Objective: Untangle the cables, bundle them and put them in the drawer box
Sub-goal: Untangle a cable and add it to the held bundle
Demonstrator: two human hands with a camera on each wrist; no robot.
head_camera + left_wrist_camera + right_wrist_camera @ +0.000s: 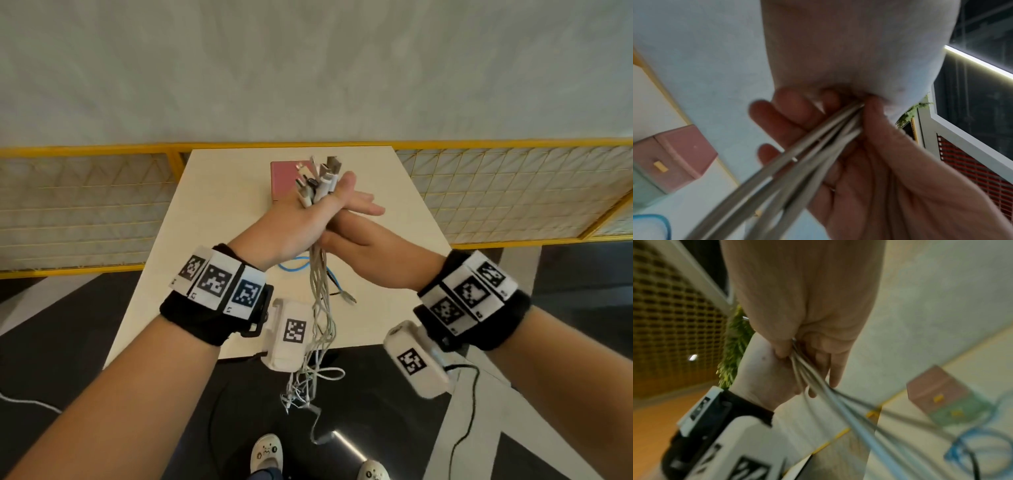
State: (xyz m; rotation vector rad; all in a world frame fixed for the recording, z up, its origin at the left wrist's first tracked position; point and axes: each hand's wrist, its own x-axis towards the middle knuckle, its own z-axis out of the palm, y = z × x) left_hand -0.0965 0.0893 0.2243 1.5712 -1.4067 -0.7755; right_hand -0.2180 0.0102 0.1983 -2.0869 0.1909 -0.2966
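Cream rectangular table (212,219) seen at frame centre, pink-topped drawer box (281,178) set near its far edge, blue cable (294,265) and thin dark cable (334,279) laid loose mid-table, partly hidden by hands.

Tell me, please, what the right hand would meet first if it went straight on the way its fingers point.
Probably the left hand: the right hand already lies against it around the white cables, though depth is unclear.
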